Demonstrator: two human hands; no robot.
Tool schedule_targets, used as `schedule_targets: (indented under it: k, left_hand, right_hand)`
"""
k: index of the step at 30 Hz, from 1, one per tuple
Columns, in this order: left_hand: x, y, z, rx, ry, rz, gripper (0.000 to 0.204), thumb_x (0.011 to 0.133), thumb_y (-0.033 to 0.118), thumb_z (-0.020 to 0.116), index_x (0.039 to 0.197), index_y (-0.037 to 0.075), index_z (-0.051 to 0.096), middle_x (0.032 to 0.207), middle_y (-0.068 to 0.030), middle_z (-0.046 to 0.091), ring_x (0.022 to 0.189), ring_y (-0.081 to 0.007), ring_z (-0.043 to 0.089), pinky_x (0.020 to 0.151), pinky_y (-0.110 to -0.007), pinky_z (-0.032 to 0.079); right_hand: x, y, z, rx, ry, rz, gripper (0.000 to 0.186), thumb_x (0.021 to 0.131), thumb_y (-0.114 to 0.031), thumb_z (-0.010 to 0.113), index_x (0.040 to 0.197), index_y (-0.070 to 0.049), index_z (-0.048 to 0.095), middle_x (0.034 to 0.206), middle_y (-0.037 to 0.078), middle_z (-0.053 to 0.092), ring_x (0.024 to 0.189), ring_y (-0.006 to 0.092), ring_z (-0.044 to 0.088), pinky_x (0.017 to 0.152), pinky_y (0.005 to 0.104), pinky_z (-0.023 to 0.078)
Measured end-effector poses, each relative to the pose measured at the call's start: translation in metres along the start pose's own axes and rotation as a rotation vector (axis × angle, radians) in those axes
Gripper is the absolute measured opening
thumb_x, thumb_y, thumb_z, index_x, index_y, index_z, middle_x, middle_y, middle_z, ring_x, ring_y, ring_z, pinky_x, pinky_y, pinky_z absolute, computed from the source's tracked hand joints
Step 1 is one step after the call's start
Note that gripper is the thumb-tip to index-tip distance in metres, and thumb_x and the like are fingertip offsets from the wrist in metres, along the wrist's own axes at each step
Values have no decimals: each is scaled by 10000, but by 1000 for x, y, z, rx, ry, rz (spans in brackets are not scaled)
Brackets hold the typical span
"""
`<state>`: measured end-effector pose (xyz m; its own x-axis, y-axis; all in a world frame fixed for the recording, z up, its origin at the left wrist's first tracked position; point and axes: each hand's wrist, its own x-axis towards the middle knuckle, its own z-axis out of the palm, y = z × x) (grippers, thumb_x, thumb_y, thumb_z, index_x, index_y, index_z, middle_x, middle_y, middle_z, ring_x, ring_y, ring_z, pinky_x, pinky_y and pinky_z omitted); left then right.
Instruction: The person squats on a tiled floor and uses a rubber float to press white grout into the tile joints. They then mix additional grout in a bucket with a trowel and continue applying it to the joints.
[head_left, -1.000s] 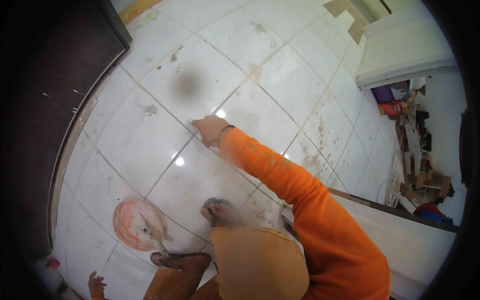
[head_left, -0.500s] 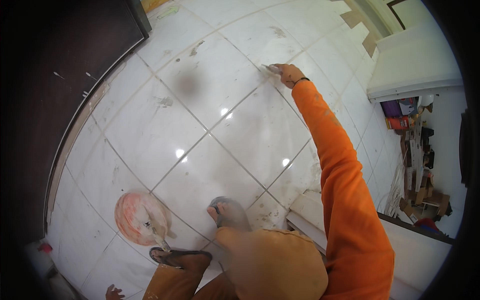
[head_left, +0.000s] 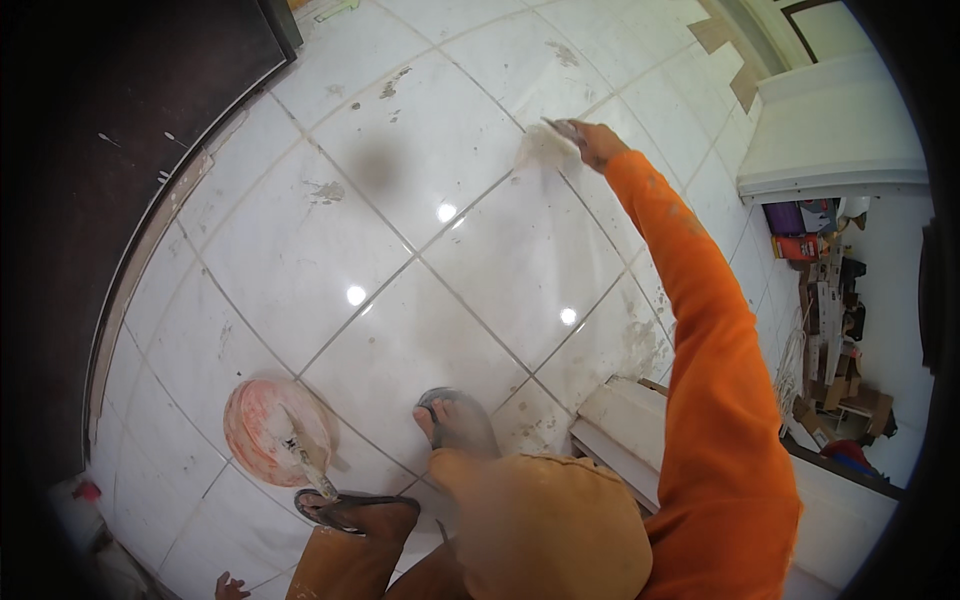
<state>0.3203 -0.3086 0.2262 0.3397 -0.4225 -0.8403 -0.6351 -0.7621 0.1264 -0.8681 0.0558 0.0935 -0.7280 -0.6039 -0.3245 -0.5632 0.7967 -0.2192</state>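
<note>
- We reach far forward with our right hand (head_left: 598,143), the orange sleeve (head_left: 700,330) stretched out across the white tiled floor (head_left: 300,250).
- That hand is closed around a small flat scraping tool (head_left: 560,127), whose narrow blade sticks out to the left of the fingers.
- The blade tip meets the floor at a grout line (head_left: 470,205), right where a pale smear of white residue (head_left: 540,150) lies on the tile.
- Our left hand (head_left: 232,585) shows only at the very bottom edge, low beside the knee; a few fingers look spread, but we cannot tell whether it holds anything.
- We are crouching: one foot in a grey sandal (head_left: 455,420) is planted on the tile in the middle, and a dark flip-flop (head_left: 345,505) sits just to its left, near the lower edge.
- Near the flip-flop, to its upper left, a round pinkish-orange pan (head_left: 275,430) rests on the floor, crusted with white material, and a trowel (head_left: 305,455) lies across it with its handle pointing toward the flip-flop.
- Well apart from the scraper, some white boards (head_left: 625,430) lie flat on the floor beside our right thigh.
- A dark door (head_left: 130,130) fills the upper left, with scattered grey smudges on the tiles near it.
- At the right edge, a heap of cardboard boxes and clutter (head_left: 825,330) stands below a white ledge (head_left: 830,150).
</note>
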Motion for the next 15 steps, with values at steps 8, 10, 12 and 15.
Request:
schedule_targets:
  k: [8,10,12,15]
  left_hand:
    - [5,-2,2,60,-27,-105,523,1042,363,494,1540,244,391,1358,-151,624,964,-344,654,660,-450,562]
    - [20,1,19,180,-110,-283,558,1042,411,503,1557,244,367,1383,-153,611,987,-344,664,660,-459,565]
    - [33,13,32,249,-40,-138,411,926,515,587,1189,205,526,1204,-133,654,822,-370,633,660,-503,488]
    - [43,17,42,234,-39,-137,428,779,618,692,794,191,664,1001,-111,695,680,-381,610,641,-496,414]
  right_hand:
    - [11,-51,10,-70,-79,46,621,863,-106,574,1474,-214,533,1236,162,692,1076,367,679,936,417,548]
    - [-11,-84,22,-89,-136,-13,669,824,-86,566,1478,-223,525,1271,130,681,1118,366,662,975,418,542]
    - [-30,-90,56,-24,-59,-150,682,766,-56,593,1429,-215,581,1109,173,724,999,381,691,885,448,568]
    - [-70,-156,74,-72,-246,-193,769,691,-50,652,1436,-226,582,1046,185,731,968,377,712,827,456,585]
